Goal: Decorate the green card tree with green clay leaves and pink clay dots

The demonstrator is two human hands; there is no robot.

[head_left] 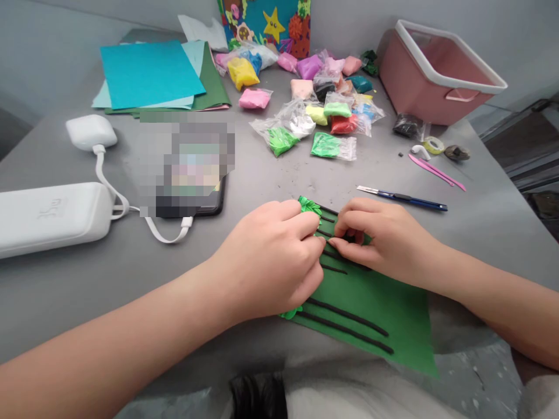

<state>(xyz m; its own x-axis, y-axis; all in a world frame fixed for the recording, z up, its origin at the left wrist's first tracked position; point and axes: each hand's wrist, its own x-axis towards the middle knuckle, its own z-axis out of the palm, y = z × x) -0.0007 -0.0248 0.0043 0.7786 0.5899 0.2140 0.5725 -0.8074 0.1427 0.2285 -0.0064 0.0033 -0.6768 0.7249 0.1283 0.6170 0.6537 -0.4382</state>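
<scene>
A dark green sheet (406, 317) lies on the table in front of me, with several thin black clay strips (349, 331) on it. Bright green leaf-shaped clay (310, 205) sits along the sheet's left side, partly covered by my left hand (279, 256). That hand is closed over the sheet, fingers curled, and its fingertips are hidden. Close by on the right, my right hand (378, 235) is pinched low over the black strips, thumb and fingers drawn together. Whatever lies between its fingertips is too small or hidden to make out.
A blue craft knife (406, 199) and pink modelling tools (437, 171) lie at the right. Bagged coloured clay (334, 148), a pink bin (419, 87) and a picture (275, 26) stand farther back. Left are paper sheets (148, 73), a phone (213, 203) and a white power bank (52, 218).
</scene>
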